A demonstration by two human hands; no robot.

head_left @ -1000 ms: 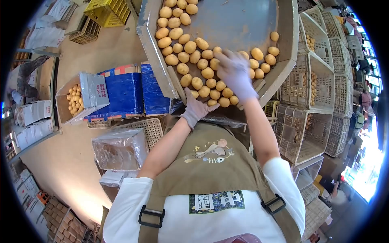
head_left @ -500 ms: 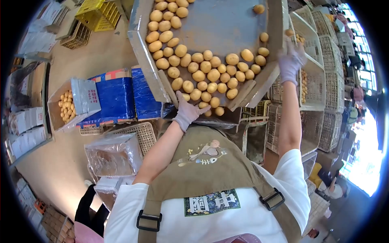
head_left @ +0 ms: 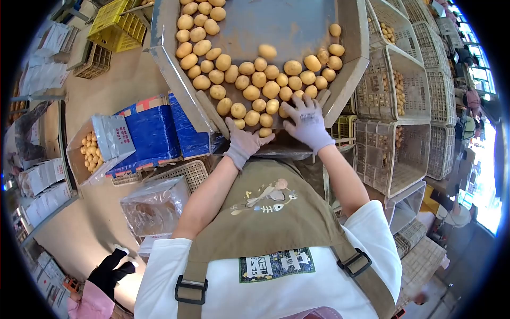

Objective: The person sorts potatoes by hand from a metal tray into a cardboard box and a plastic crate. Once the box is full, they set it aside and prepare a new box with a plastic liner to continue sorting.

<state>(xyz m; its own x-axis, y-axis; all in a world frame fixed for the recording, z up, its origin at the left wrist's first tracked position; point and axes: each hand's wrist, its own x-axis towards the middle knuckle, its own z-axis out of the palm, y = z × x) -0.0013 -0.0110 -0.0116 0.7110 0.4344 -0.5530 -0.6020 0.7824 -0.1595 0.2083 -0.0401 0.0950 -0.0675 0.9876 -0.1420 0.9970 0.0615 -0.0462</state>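
Observation:
Round yellow potatoes [head_left: 258, 80] lie spread over a metal sorting tray [head_left: 244, 26] with wooden sides. At the tray's near opening, my left hand [head_left: 245, 142], in a pale glove, has its fingers apart beside the lowest potatoes. My right hand [head_left: 308, 123], also gloved, rests over the potatoes at the right of the opening with its fingers spread. A blurred potato [head_left: 267, 51] is above the rest, near the middle of the tray. Neither hand is wrapped round a potato.
Stacked plastic crates [head_left: 409, 159] stand at the right, some holding potatoes. At the left are a box of potatoes [head_left: 91, 152], blue-wrapped cartons [head_left: 146, 133] and a yellow crate [head_left: 118, 26]. A person in pink [head_left: 91, 302] is at the lower left.
My right hand has come from the crates at the right to the tray's near opening. My left hand stays at the opening. The view has shifted slightly, and a potato in the tray is moving.

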